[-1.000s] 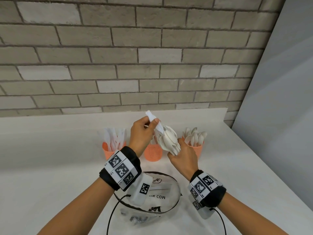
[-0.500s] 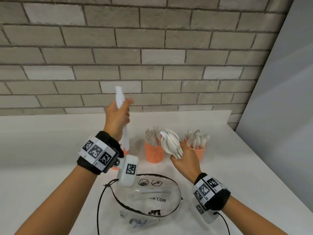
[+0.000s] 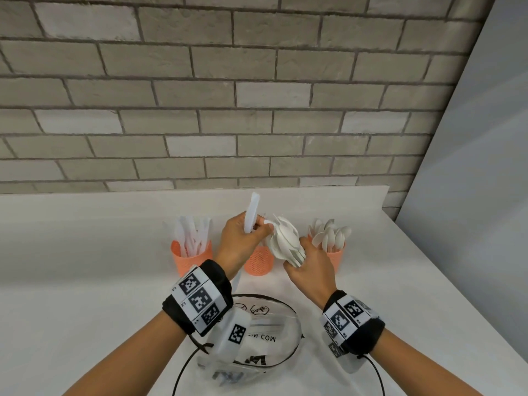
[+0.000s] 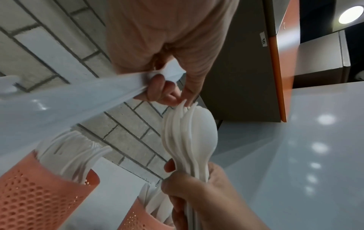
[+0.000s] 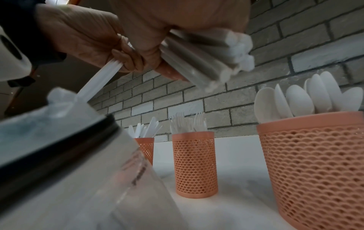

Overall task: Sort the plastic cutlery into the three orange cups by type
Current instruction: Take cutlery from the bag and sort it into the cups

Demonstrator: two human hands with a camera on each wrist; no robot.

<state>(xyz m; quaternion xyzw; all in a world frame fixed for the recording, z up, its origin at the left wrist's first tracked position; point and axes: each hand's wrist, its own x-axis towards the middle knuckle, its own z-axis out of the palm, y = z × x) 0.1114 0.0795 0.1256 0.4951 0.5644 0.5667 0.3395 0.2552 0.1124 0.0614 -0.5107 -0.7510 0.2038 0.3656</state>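
My right hand (image 3: 298, 262) grips the handles of a bundle of white cutlery (image 3: 287, 242), mostly spoon bowls, held above the cups. My left hand (image 3: 255, 228) holds a white knife (image 3: 252, 212) upright, and its fingertips touch the top of the bundle. In the left wrist view the knife (image 4: 78, 99) crosses the frame beside the bundle (image 4: 193, 135). Three orange cups stand in a row. The left cup (image 3: 191, 260) holds knives, the middle cup (image 3: 258, 262) holds forks and is partly hidden by my hands, and the right cup (image 3: 335, 257) holds spoons.
A clear plastic bag (image 3: 265, 338) with a black drawstring lies on the white table (image 3: 85, 281) under my wrists, with some cutlery inside. A grey brick wall (image 3: 257, 110) rises close behind the cups. The table's right edge (image 3: 457, 295) runs diagonally.
My left hand swung up and left over the knife cup with a knife, then came back to the bundle, with a knife in it now. The right hand stayed put with the bundle.
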